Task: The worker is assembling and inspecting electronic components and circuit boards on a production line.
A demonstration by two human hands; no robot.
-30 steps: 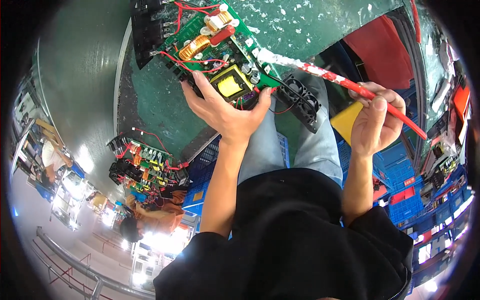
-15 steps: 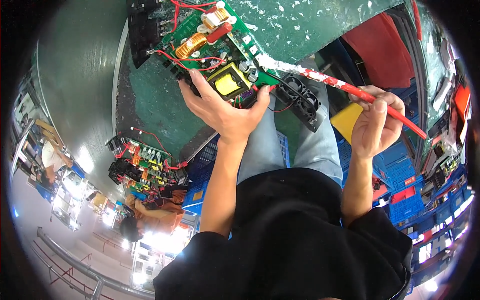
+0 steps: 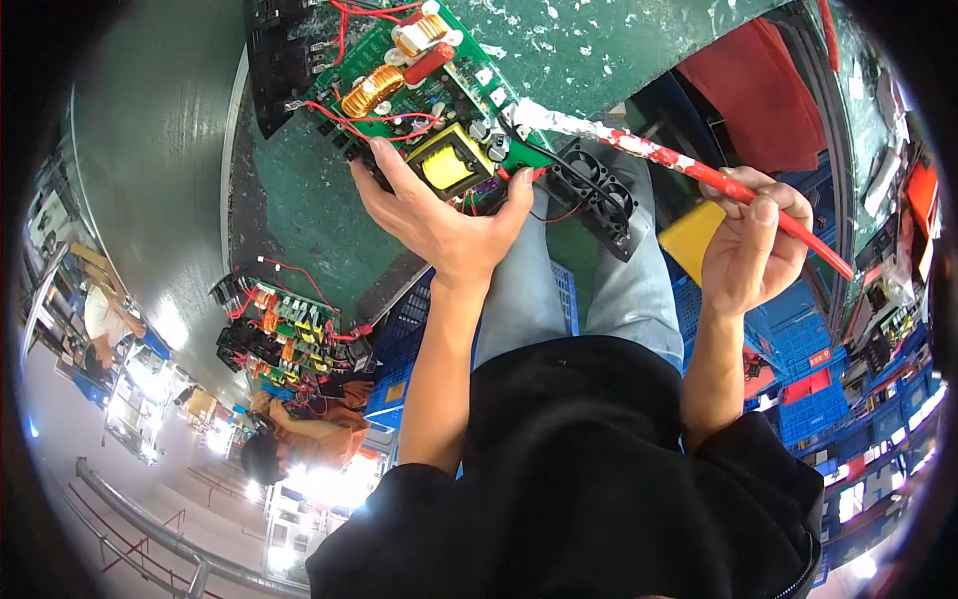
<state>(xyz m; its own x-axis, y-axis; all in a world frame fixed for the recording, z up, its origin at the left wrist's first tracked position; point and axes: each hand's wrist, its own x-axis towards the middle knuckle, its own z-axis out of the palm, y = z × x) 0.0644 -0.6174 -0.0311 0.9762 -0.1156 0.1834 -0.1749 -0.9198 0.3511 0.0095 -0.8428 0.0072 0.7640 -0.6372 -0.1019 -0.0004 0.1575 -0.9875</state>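
My left hand [image 3: 444, 228] grips the near edge of a green circuit board [image 3: 464, 95], thumb and fingers spread along its sides. The board carries copper-wound coils [image 3: 371, 92], a yellow transformer [image 3: 445, 168] and red wires. My right hand [image 3: 753, 245] is closed around a red stick [image 3: 689, 168], whose far half is smeared with white paste. Its white-coated tip [image 3: 529, 116] is at the board's right edge; whether it touches there I cannot tell. A pair of small black fans [image 3: 597, 190] hangs off the board's right side by cables, above my knees.
The green bench top [image 3: 559, 50] is spotted with white paste. Another cluster of wired circuit boards [image 3: 289, 329] lies at the left, by a metal surface [image 3: 160, 200]. Blue crates [image 3: 798, 339] and a red sheet [image 3: 753, 95] are on the right. Other people sit at far left.
The board and my left hand have shifted slightly left. The fans have swung a little, and the stick's tip has stayed by the board's right edge.
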